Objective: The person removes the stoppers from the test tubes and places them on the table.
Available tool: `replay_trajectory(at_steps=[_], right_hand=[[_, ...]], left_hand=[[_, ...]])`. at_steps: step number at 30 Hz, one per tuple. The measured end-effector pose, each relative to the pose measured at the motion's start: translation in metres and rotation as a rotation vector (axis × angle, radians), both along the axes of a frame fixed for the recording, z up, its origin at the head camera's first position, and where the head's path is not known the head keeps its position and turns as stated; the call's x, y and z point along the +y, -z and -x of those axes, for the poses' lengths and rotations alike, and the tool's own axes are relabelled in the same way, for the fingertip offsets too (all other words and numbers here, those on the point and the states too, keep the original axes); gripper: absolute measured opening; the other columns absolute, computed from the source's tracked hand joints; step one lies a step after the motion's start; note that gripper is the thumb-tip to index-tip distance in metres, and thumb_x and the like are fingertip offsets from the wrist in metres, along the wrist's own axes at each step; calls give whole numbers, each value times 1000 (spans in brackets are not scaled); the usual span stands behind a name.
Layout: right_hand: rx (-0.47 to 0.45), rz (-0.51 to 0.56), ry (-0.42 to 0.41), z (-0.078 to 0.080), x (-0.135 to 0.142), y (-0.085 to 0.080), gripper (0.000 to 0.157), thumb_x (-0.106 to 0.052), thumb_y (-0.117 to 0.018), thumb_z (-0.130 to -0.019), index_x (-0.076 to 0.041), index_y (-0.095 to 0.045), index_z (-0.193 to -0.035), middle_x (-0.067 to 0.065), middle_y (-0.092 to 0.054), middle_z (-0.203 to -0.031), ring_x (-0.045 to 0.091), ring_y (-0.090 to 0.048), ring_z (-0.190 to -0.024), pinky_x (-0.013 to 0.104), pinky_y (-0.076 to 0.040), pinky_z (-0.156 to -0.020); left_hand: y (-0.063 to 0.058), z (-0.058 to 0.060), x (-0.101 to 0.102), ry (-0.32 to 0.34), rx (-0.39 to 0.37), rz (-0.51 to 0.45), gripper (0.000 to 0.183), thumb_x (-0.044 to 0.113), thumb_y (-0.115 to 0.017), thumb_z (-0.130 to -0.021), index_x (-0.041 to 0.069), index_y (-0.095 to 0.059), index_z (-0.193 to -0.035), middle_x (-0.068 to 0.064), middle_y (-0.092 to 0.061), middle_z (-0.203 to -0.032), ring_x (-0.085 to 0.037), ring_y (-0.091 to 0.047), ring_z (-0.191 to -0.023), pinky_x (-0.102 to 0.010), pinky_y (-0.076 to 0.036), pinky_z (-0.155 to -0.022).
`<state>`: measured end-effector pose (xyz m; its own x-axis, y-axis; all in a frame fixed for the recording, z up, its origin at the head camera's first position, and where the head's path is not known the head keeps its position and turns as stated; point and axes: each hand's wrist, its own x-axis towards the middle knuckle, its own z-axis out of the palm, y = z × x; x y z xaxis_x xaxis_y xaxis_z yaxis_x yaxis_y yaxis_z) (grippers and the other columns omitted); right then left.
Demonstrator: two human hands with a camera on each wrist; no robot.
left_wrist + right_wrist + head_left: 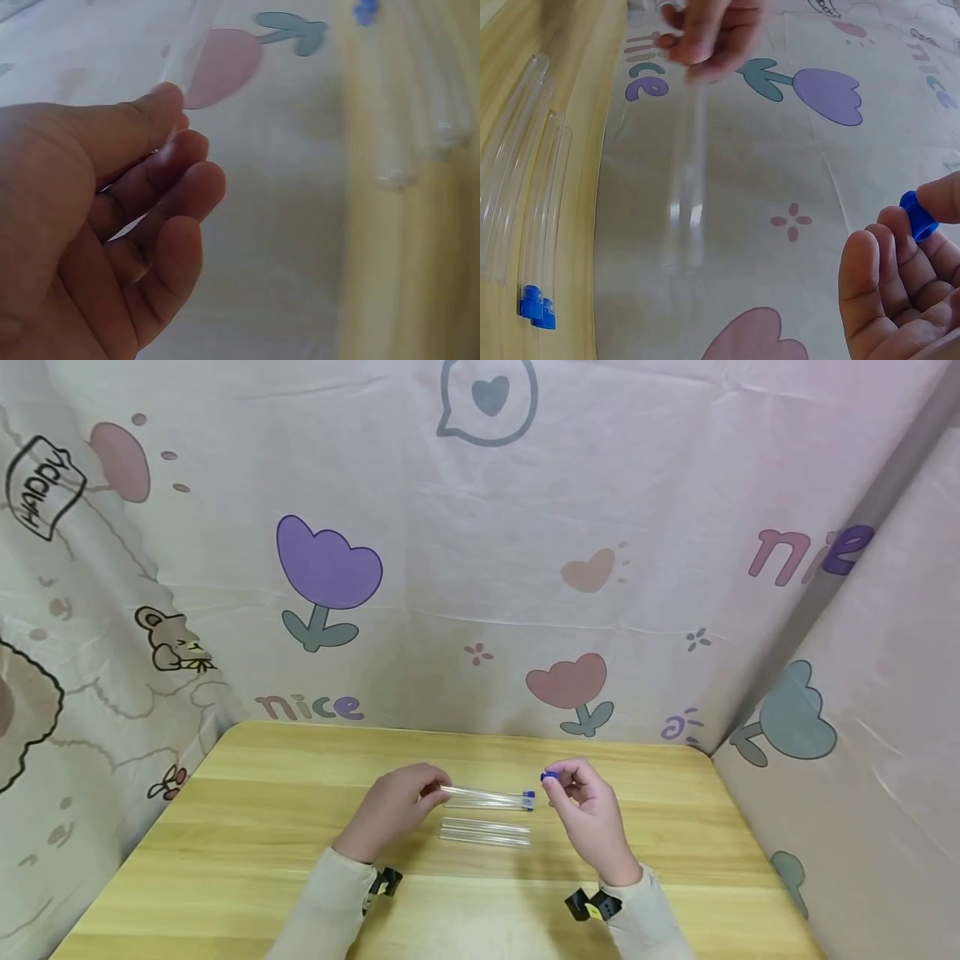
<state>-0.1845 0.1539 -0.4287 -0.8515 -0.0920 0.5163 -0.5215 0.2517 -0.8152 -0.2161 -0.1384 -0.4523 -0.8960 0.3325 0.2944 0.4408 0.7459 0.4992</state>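
My left hand (pixel 396 806) pinches a clear plastic test tube (pixel 686 180) by one end, between thumb and fingertips. The tube's other end points toward my right hand and has no cap on it. Between the thumb and fingers of my right hand (pixel 592 818) is a small blue cap (pixel 917 217), held apart from the tube. Two tubes with blue caps (pixel 531 304) lie side by side on the table, under the held tube in the head view. Nearer my body, several uncapped clear tubes (pixel 483 832) lie in a row.
The light wood table (pixel 262 827) carries the tubes between my forearms. A white cloth (pixel 465 568) printed with flowers and words hangs behind it and at both sides. Each wrist wears a black camera mount (pixel 592 906) over a pale sleeve (pixel 652 918).
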Motion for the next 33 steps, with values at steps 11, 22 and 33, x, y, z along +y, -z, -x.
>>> replay_trajectory(at_steps=[11, 22, 33], right_hand=[[-5, -14, 4, 2, -3, 1, 9, -4, -66, -101, -5, -66, -109, 5, -65, -90, 12, -63, -78, 25, -57, -69], [0, -32, -5, 2, -2, 4, 9, -5, -66, -101, -6, -67, -110, 3, -65, -90, 19, -63, -77, 27, -56, -69], [-17, -33, 6, 2, -2, 2, 14, -1, -67, -99, -5, -66, -112, 6, -66, -91, 18, -63, -78, 26, -55, -68]], left_hand=[[32, 18, 7, 14, -74, 35, 8, 24, -74, -98, 18, -76, -103, 11, -66, -90, -8, -55, -75, -31, -53, -74], [46, 25, 9, 34, -87, 113, 11, 23, -73, -98, 16, -77, -105, 10, -69, -92, -5, -57, -77, -32, -55, -76], [47, 20, 9, 40, -105, 159, 10, 17, -70, -99, 14, -76, -107, 3, -75, -101, -13, -66, -84, -39, -58, -83]])
